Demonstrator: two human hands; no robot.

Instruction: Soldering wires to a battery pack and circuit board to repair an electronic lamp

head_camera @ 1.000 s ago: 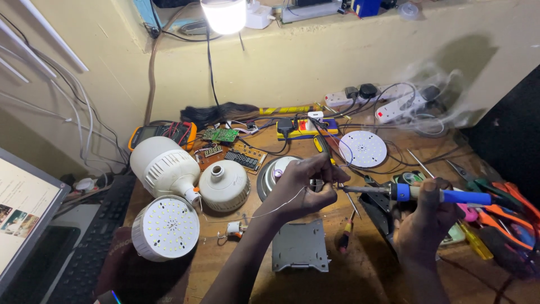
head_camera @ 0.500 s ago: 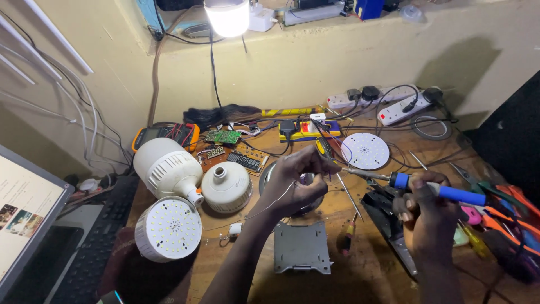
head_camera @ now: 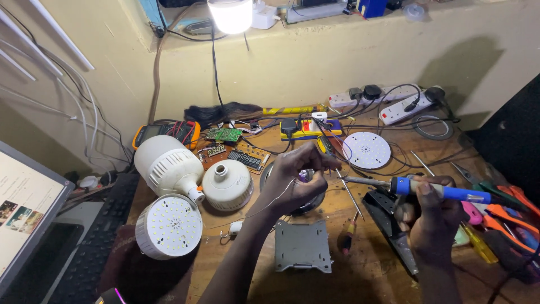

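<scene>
blue-handled soldering iron gripped in right hand | left hand pinches small component with thin wire | step: soldering joint | next: steady tip contact

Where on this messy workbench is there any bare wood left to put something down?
Bare wood shows along the near edge, between the grey metal bracket and the black stand, around a small screwdriver. A smaller patch lies between the bracket and the round LED lamp face. The back by the power strips and circuit boards is crowded, as is the right edge with pliers.
</scene>
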